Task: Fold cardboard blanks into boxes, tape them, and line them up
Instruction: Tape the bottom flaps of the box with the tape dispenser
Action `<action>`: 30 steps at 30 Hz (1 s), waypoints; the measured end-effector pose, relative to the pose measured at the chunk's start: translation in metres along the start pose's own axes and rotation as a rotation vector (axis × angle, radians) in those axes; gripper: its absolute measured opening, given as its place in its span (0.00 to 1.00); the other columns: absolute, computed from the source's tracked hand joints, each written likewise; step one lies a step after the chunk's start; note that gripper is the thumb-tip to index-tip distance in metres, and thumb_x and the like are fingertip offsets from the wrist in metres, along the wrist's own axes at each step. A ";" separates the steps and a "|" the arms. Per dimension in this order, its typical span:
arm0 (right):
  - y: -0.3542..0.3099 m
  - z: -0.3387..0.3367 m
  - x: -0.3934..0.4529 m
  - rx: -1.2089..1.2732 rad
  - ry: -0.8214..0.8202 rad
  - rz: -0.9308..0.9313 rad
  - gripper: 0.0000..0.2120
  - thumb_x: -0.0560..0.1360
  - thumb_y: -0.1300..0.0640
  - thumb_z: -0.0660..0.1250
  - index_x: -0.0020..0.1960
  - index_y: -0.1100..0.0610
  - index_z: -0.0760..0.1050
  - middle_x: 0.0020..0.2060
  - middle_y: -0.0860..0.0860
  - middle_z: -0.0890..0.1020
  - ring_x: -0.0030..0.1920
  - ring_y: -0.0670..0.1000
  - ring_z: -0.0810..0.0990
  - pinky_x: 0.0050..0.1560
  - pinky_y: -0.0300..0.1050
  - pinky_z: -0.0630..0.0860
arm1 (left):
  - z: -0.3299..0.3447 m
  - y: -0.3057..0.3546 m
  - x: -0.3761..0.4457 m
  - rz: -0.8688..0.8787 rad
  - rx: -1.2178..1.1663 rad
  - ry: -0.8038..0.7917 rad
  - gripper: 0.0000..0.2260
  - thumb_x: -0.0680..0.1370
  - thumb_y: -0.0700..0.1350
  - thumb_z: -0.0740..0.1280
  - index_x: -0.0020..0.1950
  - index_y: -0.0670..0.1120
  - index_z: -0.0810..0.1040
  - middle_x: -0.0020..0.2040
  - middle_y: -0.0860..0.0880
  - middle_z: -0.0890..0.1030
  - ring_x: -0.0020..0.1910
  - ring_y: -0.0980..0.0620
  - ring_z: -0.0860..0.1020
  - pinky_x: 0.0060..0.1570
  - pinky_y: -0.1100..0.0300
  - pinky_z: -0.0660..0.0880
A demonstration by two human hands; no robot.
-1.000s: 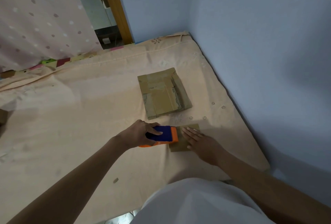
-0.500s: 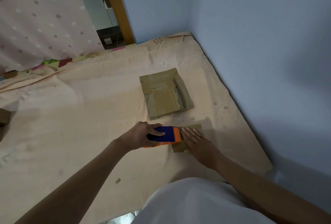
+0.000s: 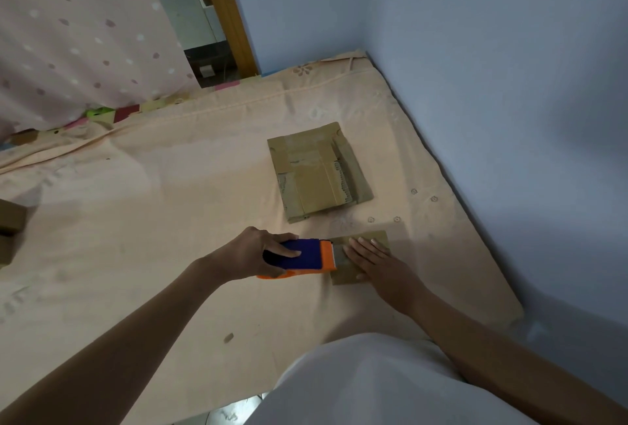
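Cardboard is what we work with on this peach bedsheet point(image 3: 170, 220): a small brown box point(image 3: 377, 241) lies near the sheet's right side, close in front of us, and a larger flat stack of blanks point(image 3: 317, 174) sits just beyond it, apart from it and nearer the blue wall point(image 3: 492, 84). Our right hand point(image 3: 377, 259) lies flat on top of the small box, fingers straight and together, pressing it down, so most of the box is covered and we see only its far edge and its near left corner. Our left hand point(image 3: 258, 253) curls round a tape dispenser point(image 3: 306, 256), blue on the body and orange at the front and underneath, with the thumb laid across the blue part. The dispenser's orange end meets the left edge of the small box, right beside the fingertips of our right hand; whether tape has been laid there we cannot tell. The stack of blanks shows strips of old tape and a torn corrugated edge on its upper face. At the far left edge of the sheet another brown box point(image 3: 12, 217) is partly cut off by the frame. A spotted pink curtain point(image 3: 78, 33) hangs beyond the bed on the left, next to a wooden door frame point(image 3: 226, 6). Our white-clad knee point(image 3: 373, 380) fills the bottom of the view.
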State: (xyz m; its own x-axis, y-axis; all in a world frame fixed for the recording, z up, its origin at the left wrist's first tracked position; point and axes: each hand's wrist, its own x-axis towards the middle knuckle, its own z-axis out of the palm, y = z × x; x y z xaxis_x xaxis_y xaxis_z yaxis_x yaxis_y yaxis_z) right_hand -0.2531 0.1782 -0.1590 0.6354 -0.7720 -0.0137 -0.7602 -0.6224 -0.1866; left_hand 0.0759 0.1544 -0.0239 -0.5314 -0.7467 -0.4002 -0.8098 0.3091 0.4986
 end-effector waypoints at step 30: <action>-0.023 -0.008 0.011 -0.004 0.027 -0.022 0.28 0.82 0.44 0.51 0.74 0.61 0.68 0.72 0.54 0.73 0.73 0.52 0.70 0.78 0.48 0.57 | 0.021 0.000 0.005 0.062 0.009 0.044 0.19 0.75 0.46 0.74 0.66 0.51 0.80 0.70 0.54 0.75 0.56 0.59 0.76 0.51 0.77 0.67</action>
State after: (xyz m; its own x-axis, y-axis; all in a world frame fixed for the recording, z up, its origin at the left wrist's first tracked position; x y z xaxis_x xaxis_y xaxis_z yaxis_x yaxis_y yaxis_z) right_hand -0.2296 0.1833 -0.1473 0.6480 -0.7615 0.0168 -0.7468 -0.6395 -0.1826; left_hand 0.0682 0.1630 -0.0421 -0.5689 -0.7514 -0.3344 -0.7783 0.3604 0.5142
